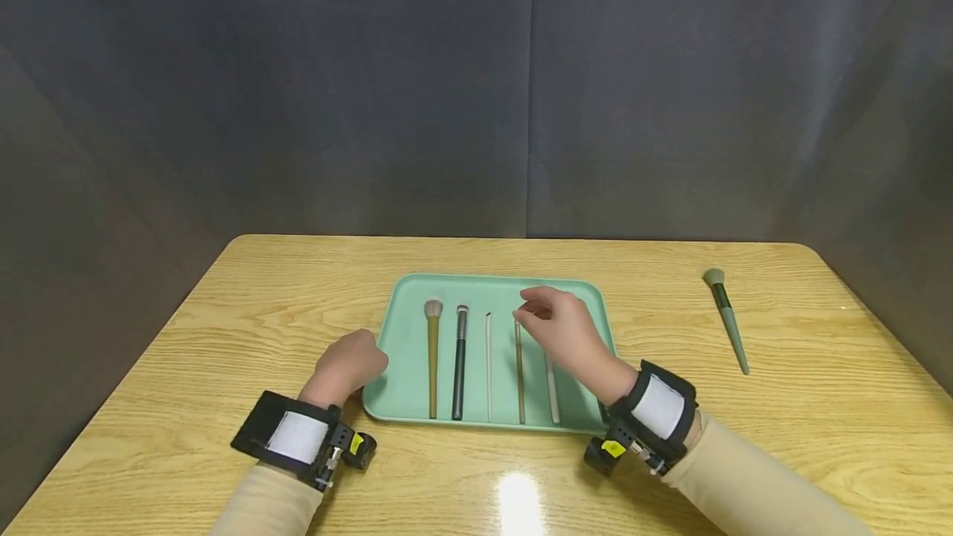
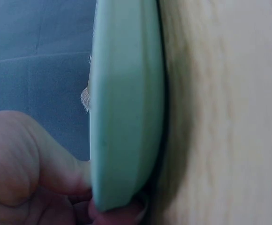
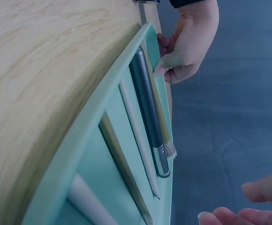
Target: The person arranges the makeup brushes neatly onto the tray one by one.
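My left hand [image 1: 350,364] grips the left edge of a mint green tray [image 1: 405,346], thumb on the rim and fingers beneath it in the left wrist view. Makeup brushes lie side by side in the tray: a fluffy one with a tan handle [image 1: 433,366], a black-handled brush [image 1: 459,370], a thin white angled brush [image 1: 488,375], a thin brown-handled brush [image 1: 519,383] and a white-handled brush [image 1: 553,399]. Over the tray's right half, my right hand [image 1: 566,337] holds nothing, its thumb and fingers apart. It hides the upper end of the white-handled brush.
On the wooden table [image 1: 283,288], to the right of the tray, a green makeup brush [image 1: 730,321] lies slanted with its head away from me. Dark cloth [image 1: 372,106] hangs behind the table and along its sides.
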The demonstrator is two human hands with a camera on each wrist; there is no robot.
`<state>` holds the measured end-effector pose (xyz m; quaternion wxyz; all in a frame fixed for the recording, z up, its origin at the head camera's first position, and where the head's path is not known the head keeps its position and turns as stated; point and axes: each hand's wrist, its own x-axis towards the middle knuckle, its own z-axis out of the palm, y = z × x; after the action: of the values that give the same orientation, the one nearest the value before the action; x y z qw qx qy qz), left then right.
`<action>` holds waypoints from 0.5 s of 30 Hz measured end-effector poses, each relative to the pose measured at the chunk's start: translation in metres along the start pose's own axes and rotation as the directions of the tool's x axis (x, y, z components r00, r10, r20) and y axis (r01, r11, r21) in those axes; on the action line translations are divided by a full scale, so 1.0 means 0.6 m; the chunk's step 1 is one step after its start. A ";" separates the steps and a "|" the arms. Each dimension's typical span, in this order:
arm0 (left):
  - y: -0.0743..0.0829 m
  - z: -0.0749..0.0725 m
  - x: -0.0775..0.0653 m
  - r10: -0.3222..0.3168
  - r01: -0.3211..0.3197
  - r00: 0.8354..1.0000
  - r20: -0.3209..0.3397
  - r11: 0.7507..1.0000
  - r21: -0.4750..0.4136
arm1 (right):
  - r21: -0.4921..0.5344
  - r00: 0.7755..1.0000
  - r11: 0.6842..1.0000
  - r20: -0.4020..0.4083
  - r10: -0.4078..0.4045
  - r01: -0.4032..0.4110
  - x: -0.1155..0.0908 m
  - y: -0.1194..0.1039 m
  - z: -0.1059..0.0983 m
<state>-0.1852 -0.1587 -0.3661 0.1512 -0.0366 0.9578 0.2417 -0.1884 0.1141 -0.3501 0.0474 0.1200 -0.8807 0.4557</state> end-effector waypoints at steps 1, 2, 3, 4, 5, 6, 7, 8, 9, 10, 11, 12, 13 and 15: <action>0.000 0.000 0.000 0.001 -0.001 1.000 0.000 1.000 0.002 | 0.000 1.000 1.000 -0.002 0.004 -0.004 -0.001 0.000 -0.002; 0.001 -0.001 0.000 0.002 -0.002 1.000 -0.001 1.000 0.003 | -0.001 1.000 1.000 -0.003 0.005 -0.005 -0.002 0.001 -0.005; 0.001 -0.001 -0.001 0.003 -0.003 1.000 0.000 1.000 0.003 | -0.003 1.000 1.000 -0.005 0.006 -0.006 -0.003 0.002 -0.007; 0.002 -0.002 -0.001 0.003 -0.003 1.000 0.000 1.000 0.004 | -0.007 1.000 1.000 -0.005 0.007 -0.007 -0.003 0.003 -0.010; 0.002 -0.002 -0.001 0.005 -0.005 1.000 -0.002 1.000 0.006 | -0.010 1.000 1.000 -0.006 0.008 -0.008 -0.004 0.004 -0.012; 0.003 -0.003 -0.002 0.006 -0.006 1.000 -0.002 1.000 0.006 | -0.012 1.000 1.000 -0.008 0.008 -0.008 -0.005 0.005 -0.014; 0.003 -0.003 -0.002 0.007 -0.007 1.000 -0.004 1.000 0.006 | -0.010 1.000 1.000 -0.009 0.011 -0.011 -0.005 0.005 -0.016; 0.003 -0.003 -0.002 0.007 -0.007 1.000 -0.004 1.000 0.005 | -0.009 1.000 1.000 -0.008 0.010 -0.010 -0.005 0.006 -0.018; 0.004 -0.003 -0.003 0.007 -0.007 1.000 -0.004 1.000 0.004 | -0.006 1.000 1.000 -0.007 0.010 -0.010 -0.006 0.007 -0.020; 0.004 -0.003 -0.003 0.006 -0.006 1.000 -0.005 1.000 0.005 | 0.000 1.000 1.000 -0.003 0.008 -0.008 -0.006 0.008 -0.021; 0.004 -0.003 -0.003 0.005 -0.005 1.000 -0.005 1.000 0.004 | 0.010 1.000 1.000 0.002 0.008 -0.008 -0.007 0.008 -0.023; 0.004 -0.003 -0.004 0.003 -0.003 1.000 -0.003 1.000 0.003 | 0.016 1.000 1.000 0.008 0.007 -0.007 -0.009 0.009 -0.025; 0.004 -0.003 -0.004 0.002 -0.002 1.000 -0.002 1.000 0.002 | 0.019 1.000 1.000 0.011 0.010 -0.010 -0.010 0.010 -0.026; 0.004 -0.002 -0.005 0.000 0.000 1.000 0.000 1.000 -0.001 | 0.025 1.000 1.000 0.016 0.019 -0.019 -0.013 0.013 -0.030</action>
<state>-0.1832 -0.1570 -0.3627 0.1510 -0.0366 0.9577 0.2423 -0.1837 0.1347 -0.3474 0.0346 0.1158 -0.8764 0.4661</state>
